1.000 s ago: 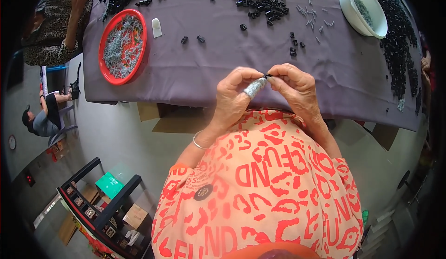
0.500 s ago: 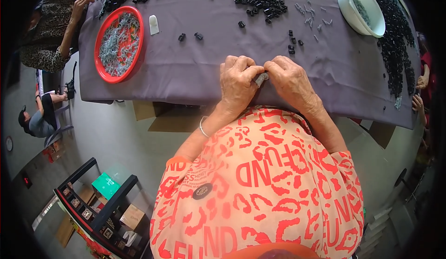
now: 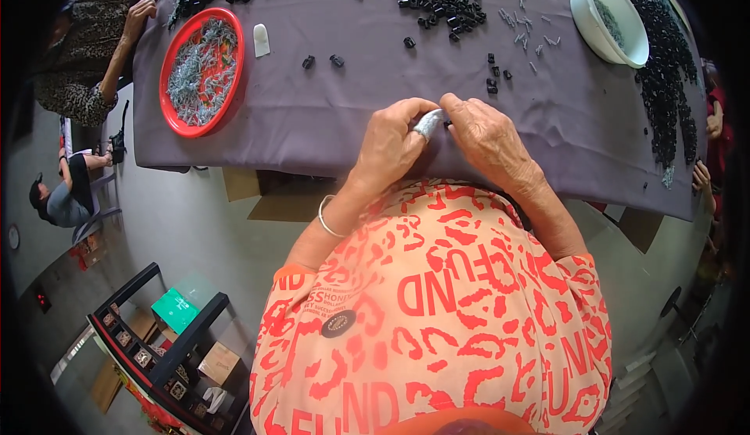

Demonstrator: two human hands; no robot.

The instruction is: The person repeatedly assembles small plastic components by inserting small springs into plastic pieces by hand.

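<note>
Near the table's front edge, my left hand (image 3: pixel 393 140) and my right hand (image 3: pixel 488 138) meet at their fingertips. Both are closed around a small black plastic piece (image 3: pixel 448 123), mostly hidden by the fingers. A whitish finger wrap (image 3: pixel 427 123) covers my left thumb, which presses toward the piece. Just beyond my right hand lie several loose black plastic pieces (image 3: pixel 492 86). Two more black pieces (image 3: pixel 337 60) rest on the cloth ahead of my left hand.
A red tray (image 3: pixel 241 68) of thin grey pieces sits at left, beside a white finger cover (image 3: pixel 261 41). A heap of black pieces (image 3: pixel 441 1) lies at the back. Loose grey pieces (image 3: pixel 522 25) are near a white bowl (image 3: pixel 582 25). A co-worker's hand (image 3: pixel 141 13) shows at far left.
My left hand has turned and drawn slightly left, bringing the wrapped thumb into fuller view. A black piece now shows between my hands. The left co-worker's hands have shifted.
</note>
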